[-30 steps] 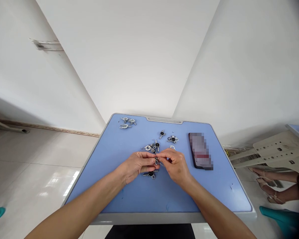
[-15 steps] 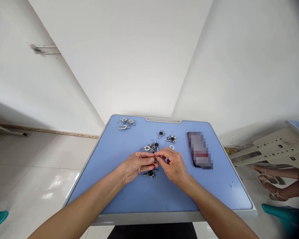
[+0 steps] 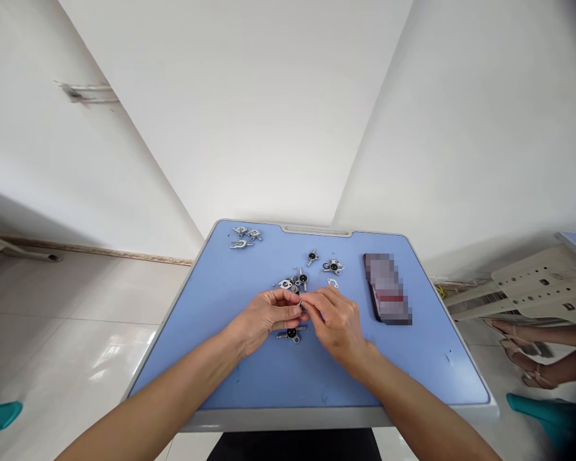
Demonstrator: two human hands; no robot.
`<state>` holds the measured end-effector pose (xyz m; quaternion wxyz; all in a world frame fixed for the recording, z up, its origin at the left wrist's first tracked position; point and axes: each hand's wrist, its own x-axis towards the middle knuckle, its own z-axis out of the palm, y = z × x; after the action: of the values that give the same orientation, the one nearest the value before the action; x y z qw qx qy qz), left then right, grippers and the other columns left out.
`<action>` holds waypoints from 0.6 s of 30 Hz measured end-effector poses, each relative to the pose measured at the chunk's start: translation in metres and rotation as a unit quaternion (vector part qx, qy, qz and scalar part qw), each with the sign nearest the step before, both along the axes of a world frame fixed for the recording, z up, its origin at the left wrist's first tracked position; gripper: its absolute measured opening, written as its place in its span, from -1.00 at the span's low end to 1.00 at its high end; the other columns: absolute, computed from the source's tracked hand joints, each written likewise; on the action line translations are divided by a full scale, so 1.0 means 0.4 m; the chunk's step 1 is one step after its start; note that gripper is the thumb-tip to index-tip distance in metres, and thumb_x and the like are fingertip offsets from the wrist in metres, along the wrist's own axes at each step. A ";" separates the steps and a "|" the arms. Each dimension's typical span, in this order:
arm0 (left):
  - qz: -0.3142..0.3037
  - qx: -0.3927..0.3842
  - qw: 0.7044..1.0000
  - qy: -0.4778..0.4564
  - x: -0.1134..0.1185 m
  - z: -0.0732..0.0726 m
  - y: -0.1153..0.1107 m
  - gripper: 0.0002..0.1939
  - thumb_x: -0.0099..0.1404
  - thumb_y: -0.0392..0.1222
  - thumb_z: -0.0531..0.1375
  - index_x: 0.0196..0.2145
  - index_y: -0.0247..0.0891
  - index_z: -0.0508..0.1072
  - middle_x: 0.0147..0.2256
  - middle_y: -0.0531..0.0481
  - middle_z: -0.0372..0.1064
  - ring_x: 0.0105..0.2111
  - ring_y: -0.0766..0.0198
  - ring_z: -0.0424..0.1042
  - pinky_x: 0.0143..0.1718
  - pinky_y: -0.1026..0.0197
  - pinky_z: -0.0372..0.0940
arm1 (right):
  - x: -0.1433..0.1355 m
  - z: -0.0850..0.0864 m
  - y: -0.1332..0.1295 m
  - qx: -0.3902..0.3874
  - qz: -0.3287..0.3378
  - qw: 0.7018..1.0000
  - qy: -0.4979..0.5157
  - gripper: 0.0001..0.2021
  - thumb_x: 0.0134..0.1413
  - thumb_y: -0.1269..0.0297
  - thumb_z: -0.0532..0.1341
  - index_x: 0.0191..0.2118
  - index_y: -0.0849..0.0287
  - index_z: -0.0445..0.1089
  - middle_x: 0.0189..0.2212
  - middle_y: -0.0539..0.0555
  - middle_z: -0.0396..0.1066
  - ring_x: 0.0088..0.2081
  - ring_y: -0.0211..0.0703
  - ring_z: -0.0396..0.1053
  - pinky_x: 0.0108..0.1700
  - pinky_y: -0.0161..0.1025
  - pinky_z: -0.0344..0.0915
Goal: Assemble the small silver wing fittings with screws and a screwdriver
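Observation:
Over the middle of the blue table [image 3: 249, 378], my left hand [image 3: 269, 317] pinches a small metal part [image 3: 301, 305]. My right hand [image 3: 336, 320] meets it from the right, its thumb and fingertips pressed together at the same part. Fingers hide most of that part. Just below the fingertips lies a metal piece with a black round centre [image 3: 292, 333]. Right behind the hands is a cluster of similar pieces [image 3: 302, 278] with a flat oval plate [image 3: 285, 284]. Another flat plate [image 3: 333, 282] rests behind my right hand.
Several metal pieces [image 3: 240, 244] sit at the table's back left. Two more black-centred pieces [image 3: 312, 257] [image 3: 334, 267] lie farther back. A phone-like object [image 3: 388, 288], pixelated, is on the right. A person's feet [image 3: 532, 358] show at far right.
The fingers of my right hand have closed more and shifted slightly at the small part. My left hand stays nearly in place. The whole view has moved slightly.

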<state>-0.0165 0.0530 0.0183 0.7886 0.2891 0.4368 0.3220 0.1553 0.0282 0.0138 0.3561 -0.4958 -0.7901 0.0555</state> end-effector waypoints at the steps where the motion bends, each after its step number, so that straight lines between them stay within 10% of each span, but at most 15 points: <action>1: 0.006 0.002 1.000 0.002 0.002 0.001 -0.002 -0.62 -0.17 -0.21 0.55 -0.41 -0.33 0.52 -0.44 0.02 0.52 -0.37 0.27 0.57 -0.29 0.31 0.44 | -0.001 0.000 -0.001 0.005 -0.001 1.000 0.001 -0.74 0.28 0.41 0.07 -0.24 0.10 0.52 -0.40 0.07 0.52 -0.34 -0.18 0.39 -0.33 -0.25 0.26; 10: 0.017 -0.033 0.999 -0.021 0.001 0.001 0.005 -0.69 -0.06 -0.32 0.50 -0.32 -0.33 0.58 -0.37 -0.03 0.56 -0.39 0.32 0.56 -0.33 0.36 0.46 | -0.014 0.021 0.006 -0.225 0.009 0.943 0.244 -0.85 0.06 0.34 0.16 -0.26 0.12 0.47 -0.40 0.03 0.45 -0.39 -0.22 0.37 -0.43 -0.30 0.27; 18: 0.053 -0.037 0.998 -0.018 -0.012 0.008 0.017 -0.75 0.03 -0.37 0.45 -0.30 -0.33 0.55 -0.45 0.02 0.53 -0.39 0.29 0.57 -0.40 0.38 0.48 | 0.030 0.059 0.052 -0.549 0.055 0.548 0.628 -0.84 -0.21 0.39 0.28 -0.37 0.17 0.38 -0.49 -0.04 0.27 -0.48 -0.36 0.18 -0.66 -0.50 -0.14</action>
<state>-0.0212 0.0597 0.0217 0.7882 0.2305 0.4487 0.3525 0.1673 0.0491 0.0373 0.4162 -0.3889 -0.2065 0.7955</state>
